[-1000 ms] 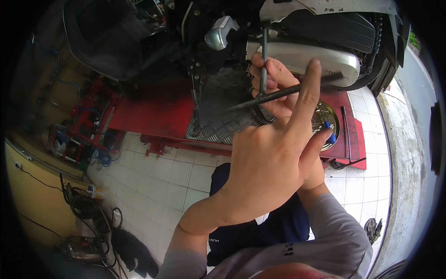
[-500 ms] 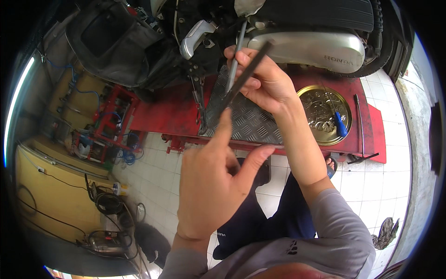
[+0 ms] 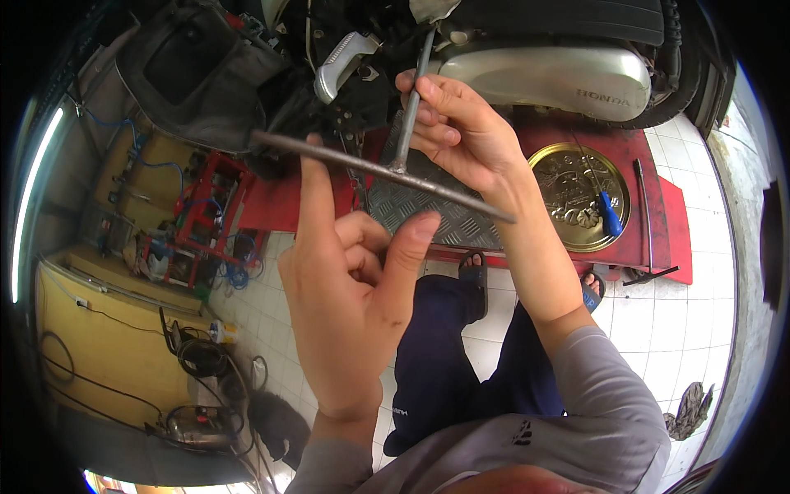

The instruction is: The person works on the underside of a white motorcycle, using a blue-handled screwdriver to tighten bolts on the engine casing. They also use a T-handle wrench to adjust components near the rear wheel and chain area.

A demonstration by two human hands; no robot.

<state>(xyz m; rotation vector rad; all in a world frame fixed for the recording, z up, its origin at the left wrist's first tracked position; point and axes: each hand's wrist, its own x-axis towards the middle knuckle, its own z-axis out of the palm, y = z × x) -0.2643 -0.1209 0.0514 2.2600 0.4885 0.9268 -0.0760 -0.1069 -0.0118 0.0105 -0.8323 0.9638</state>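
A T-handle wrench [image 3: 444, 194] stands with its long shaft running away into the motorcycle [image 3: 576, 86] and its crossbar toward me. My right hand [image 3: 471, 132] is closed around the shaft, thumb and fingers loosely wrapped on it. My left hand [image 3: 341, 288] is held below the crossbar, holding nothing: its index finger is stretched up against the bar's left end, the thumb stands apart, and the other fingers are bent. The far tip of the shaft is hidden at a pale grey part [image 3: 434, 10] at the top.
Beneath the motorcycle is a red lift platform [image 3: 629, 148] with a chequered metal plate [image 3: 428, 221]. A round gold tray [image 3: 568, 235] there carries a blue-handled screwdriver [image 3: 610, 216]; a second T-handle wrench [image 3: 643, 206] lies to its right. A red metal rack [image 3: 218, 198] stands left.
The wrench's crossbar has turned from a steep slant to a shallow one, its left end now higher. My left hand has shifted left and up with it. My right hand stays on the shaft.
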